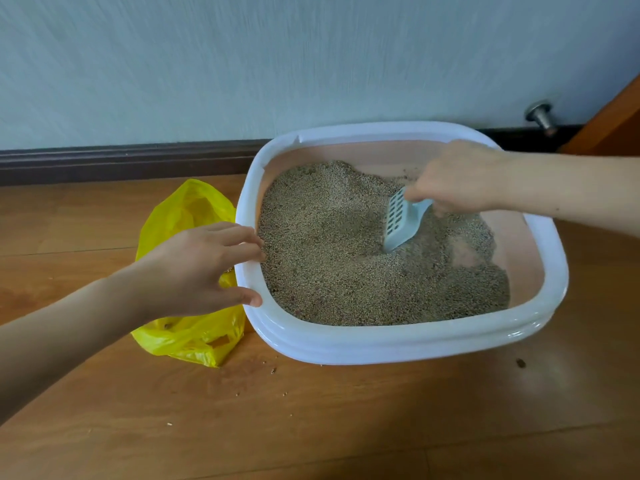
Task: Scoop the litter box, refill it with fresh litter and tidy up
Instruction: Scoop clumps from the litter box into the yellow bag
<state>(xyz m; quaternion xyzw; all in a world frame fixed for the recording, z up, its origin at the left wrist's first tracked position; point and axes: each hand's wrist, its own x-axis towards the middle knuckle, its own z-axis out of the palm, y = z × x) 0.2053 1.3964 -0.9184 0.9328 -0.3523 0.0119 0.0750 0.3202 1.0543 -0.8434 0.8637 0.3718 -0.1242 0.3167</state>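
A litter box [398, 341] with a white rim and pink inner walls stands on the wooden floor against the wall. It holds grey-brown litter [329, 251], with a bare pink patch at the right. My right hand [457, 178] grips the handle of a pale blue slotted scoop [401, 220], whose tip is dug into the litter near the middle. My left hand [204, 268] rests on the box's left rim, fingers over the edge and thumb on the rim's outer side.
A yellow plastic bag [187, 327] lies open on the floor just left of the box, partly under my left arm. Litter crumbs [273, 370] are scattered on the floor. A metal door stop [540, 116] and a wooden door edge [613, 123] are at the back right.
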